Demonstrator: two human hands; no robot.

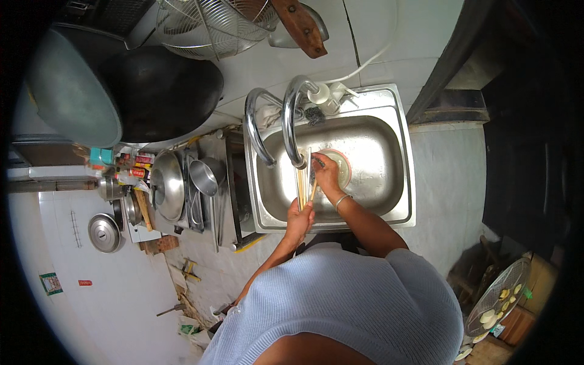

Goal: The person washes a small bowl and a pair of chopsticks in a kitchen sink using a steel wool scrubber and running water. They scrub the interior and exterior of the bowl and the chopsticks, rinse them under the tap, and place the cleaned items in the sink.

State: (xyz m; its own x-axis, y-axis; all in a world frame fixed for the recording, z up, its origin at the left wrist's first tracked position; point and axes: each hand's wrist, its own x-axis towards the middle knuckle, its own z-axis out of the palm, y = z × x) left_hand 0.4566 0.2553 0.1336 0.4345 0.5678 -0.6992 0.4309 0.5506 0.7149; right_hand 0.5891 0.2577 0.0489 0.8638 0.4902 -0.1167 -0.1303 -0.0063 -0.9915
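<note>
Below the chrome faucet (292, 115), my left hand (298, 224) is closed around the lower ends of several pale chopsticks (302, 193). They point away from me over the sink basin (377, 182), their tops fanned slightly apart. Against them, my right hand (327, 173) is closed with a small dark wad (317, 162) at its fingertips, perhaps a scouring pad; the fingers cover most of it. Behind the right hand, a round bowl or dish with an orange rim (349, 172) lies in the basin, partly hidden. A bracelet circles my right wrist.
A dark scrubber (314, 115) and a white bottle (328, 100) stand on the sink's back ledge. To the left are a steel pot (205, 176), a domed lid (167, 185) and a big black wok (161, 94). A tray of sliced food (499, 298) is at lower right.
</note>
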